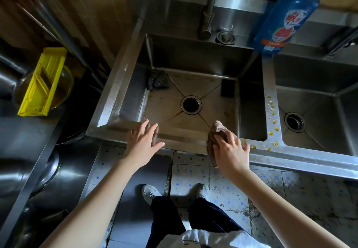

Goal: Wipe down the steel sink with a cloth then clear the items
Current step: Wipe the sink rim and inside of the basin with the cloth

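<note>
Cloth [218, 129], brown and bunched, sits on the front rim of the steel sink [116, 85], near where that rim meets the divider between the two basins. The right grip [230, 151] holds it, fingers bent over its top and pressing it against the steel. The left grip [142, 143] holds nothing, its fingers straight and spread over the same front rim, further left. Inside the basin a dark scouring pad [157, 79] lies in the back left corner and a black sponge [228, 88] leans in the back right corner, with the drain [191, 104] between them. Yellow drops [272, 110] dot the divider. A blue bottle [284, 15] stands at the divider's back end.
</note>
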The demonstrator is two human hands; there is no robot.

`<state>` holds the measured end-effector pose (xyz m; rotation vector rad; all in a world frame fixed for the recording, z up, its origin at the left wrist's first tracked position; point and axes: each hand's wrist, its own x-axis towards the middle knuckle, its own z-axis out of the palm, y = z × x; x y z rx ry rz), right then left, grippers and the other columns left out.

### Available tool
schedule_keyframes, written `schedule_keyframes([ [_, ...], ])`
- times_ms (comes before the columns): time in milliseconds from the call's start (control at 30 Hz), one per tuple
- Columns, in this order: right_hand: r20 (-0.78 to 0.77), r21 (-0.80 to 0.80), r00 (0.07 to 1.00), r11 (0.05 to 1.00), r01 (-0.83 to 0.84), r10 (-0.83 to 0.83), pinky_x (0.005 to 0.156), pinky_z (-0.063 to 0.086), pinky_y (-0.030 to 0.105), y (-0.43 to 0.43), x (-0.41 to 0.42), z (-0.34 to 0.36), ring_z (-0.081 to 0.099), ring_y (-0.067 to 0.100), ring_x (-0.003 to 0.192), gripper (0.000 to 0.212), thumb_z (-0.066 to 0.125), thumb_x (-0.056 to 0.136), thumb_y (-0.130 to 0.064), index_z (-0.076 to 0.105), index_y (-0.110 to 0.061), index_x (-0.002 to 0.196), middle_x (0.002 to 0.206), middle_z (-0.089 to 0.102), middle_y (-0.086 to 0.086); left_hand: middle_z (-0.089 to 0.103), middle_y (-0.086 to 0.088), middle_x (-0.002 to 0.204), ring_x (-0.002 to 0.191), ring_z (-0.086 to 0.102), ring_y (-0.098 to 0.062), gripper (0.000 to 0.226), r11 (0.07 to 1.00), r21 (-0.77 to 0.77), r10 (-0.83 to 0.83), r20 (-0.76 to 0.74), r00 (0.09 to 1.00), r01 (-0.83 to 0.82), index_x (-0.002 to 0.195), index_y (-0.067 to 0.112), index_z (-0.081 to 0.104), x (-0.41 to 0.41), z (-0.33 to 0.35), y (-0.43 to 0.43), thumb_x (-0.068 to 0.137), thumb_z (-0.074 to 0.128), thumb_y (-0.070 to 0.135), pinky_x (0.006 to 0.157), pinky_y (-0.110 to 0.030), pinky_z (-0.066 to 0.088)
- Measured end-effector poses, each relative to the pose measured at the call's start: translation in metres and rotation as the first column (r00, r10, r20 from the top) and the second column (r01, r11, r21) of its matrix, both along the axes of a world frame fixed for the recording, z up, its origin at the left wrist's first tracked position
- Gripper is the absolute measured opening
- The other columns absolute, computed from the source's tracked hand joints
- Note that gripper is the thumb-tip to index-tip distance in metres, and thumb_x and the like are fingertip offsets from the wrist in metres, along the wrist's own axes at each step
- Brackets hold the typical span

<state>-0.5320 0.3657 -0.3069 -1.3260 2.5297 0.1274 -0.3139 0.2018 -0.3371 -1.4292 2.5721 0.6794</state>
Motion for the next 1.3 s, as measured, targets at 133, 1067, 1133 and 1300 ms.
schedule_keyframes([
  [133,-0.013,0.009,0.999,0.999,-0.031,0.031,0.099,0.032,0.045,-0.013,0.008,0.0,0.046,0.032,0.116,0.035,0.038,0.096,-0.034,0.053,-0.027,0.126,0.135,0.044,0.006,0.005,0.0,0.157,0.142,0.018,-0.026,0.071,1.0,0.003,-0.003,0.003,1.0,0.003,0.144,0.029,0.026,0.003,-0.002,-0.002,0.085,0.053,0.057,0.114,-0.054,0.004],
  [1067,-0.059,0.085,0.997,0.995,-0.05,0.055,0.101,0.027,0.05,-0.033,0.017,0.003,0.052,0.028,0.115,0.035,0.036,0.096,-0.039,0.052,-0.028,0.125,0.134,0.046,0.004,0.01,-0.001,0.156,0.141,0.018,-0.025,0.068,0.998,-0.037,-0.046,-0.028,0.999,0.045,0.144,0.026,0.027,0.022,0.005,-0.033,0.087,0.05,0.055,0.114,-0.049,0.006],
  [1133,-0.057,0.077,0.997,0.996,-0.046,0.051,0.102,0.027,0.05,-0.028,0.013,0.003,0.051,0.029,0.116,0.035,0.037,0.096,-0.038,0.053,-0.028,0.125,0.135,0.046,0.004,0.009,-0.001,0.156,0.142,0.016,-0.024,0.068,0.999,-0.026,-0.049,-0.026,0.998,0.048,0.145,0.026,0.027,0.019,0.004,-0.032,0.087,0.049,0.056,0.115,-0.049,0.004],
  [1300,-0.046,0.035,0.997,0.997,-0.065,0.066,0.104,0.029,0.049,-0.037,0.023,-0.001,0.05,0.033,0.115,0.033,0.043,0.094,-0.033,0.058,-0.023,0.121,0.134,0.047,0.008,0.009,-0.001,0.156,0.142,0.015,-0.024,0.068,0.998,-0.012,-0.059,-0.03,0.998,0.058,0.145,0.026,0.027,0.018,0.002,-0.031,0.087,0.05,0.055,0.115,-0.049,0.002],
])
